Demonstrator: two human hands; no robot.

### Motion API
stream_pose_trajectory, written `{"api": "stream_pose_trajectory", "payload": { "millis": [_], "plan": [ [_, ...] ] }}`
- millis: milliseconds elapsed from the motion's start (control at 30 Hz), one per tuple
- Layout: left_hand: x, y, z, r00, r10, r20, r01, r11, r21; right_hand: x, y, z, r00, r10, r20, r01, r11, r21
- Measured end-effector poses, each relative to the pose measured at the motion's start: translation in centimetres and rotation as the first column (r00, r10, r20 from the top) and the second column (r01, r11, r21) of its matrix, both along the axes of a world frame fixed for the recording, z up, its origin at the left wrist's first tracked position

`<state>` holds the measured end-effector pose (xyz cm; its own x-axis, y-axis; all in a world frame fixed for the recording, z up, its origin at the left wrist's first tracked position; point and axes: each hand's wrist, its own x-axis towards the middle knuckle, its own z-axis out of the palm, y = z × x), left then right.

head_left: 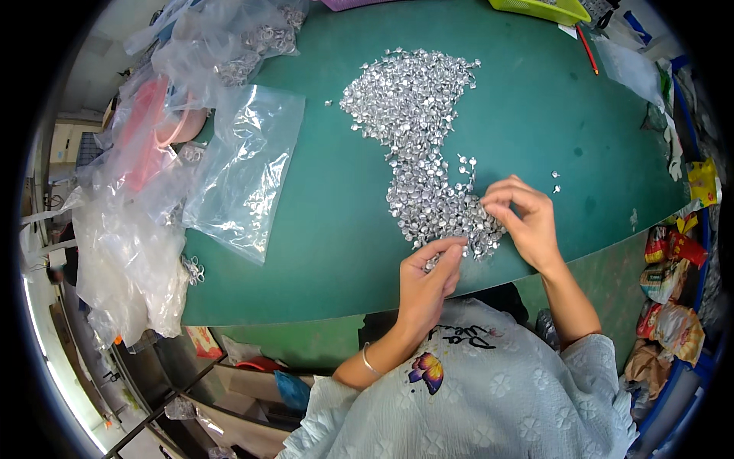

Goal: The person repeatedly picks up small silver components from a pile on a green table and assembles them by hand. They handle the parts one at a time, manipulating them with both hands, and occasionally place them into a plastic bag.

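Note:
A long heap of small silver metal pieces [413, 99] with round heads and short stems lies on the green tabletop [336, 222]. It narrows toward me and curves right at its near end. My left hand [428, 283] is at that near end, fingers curled and thumb against them, with some silver pieces showing in the curl. Just to the right, my right hand [527, 218] has its fingertips pinched together at the heap's edge. Whatever sits between those fingertips is too small or hidden to make out.
A clear flat plastic bag [248, 172] lies left of the heap. Beyond it are bulky plastic bags [130, 252] and a pink container [182, 126]. A yellow-green basket [543, 8] and a red pen [587, 50] are at the far right. Two loose pieces [556, 182] lie right of my hand.

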<state>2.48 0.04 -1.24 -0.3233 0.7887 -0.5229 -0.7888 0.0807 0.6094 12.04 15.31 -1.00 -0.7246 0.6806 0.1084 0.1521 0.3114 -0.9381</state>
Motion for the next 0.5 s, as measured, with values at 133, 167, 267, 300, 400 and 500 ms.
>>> {"api": "stream_pose_trajectory", "payload": {
  "millis": [133,167,267,300,400,500],
  "plan": [
    [-0.2,0.3,0.0,0.996,-0.089,-0.007,0.089,0.996,-0.01,0.6,-2.1,1.7,0.99,0.116,-0.079,-0.117,0.993,-0.019],
    [-0.3,0.3,0.1,0.993,-0.116,0.007,0.116,0.993,-0.014,0.6,-2.3,2.2,0.988,0.14,-0.07,-0.139,0.99,0.029],
    [-0.7,0.3,0.5,0.985,-0.172,-0.021,0.172,0.985,0.025,0.7,-2.5,3.2,0.979,0.196,-0.054,-0.187,0.973,0.135],
    [-0.7,0.3,0.6,0.986,-0.168,0.018,0.166,0.985,0.052,0.8,-2.6,3.2,0.982,0.175,-0.072,-0.166,0.979,0.116],
    [-0.9,0.3,0.9,0.975,-0.17,0.141,0.152,0.979,0.135,0.8,-3.0,3.5,0.987,0.106,-0.123,-0.098,0.993,0.064],
    [-1.0,0.1,1.2,0.946,-0.203,0.251,0.151,0.966,0.211,1.2,-3.8,4.0,0.988,0.032,-0.153,-0.02,0.997,0.079]
  ]
}}
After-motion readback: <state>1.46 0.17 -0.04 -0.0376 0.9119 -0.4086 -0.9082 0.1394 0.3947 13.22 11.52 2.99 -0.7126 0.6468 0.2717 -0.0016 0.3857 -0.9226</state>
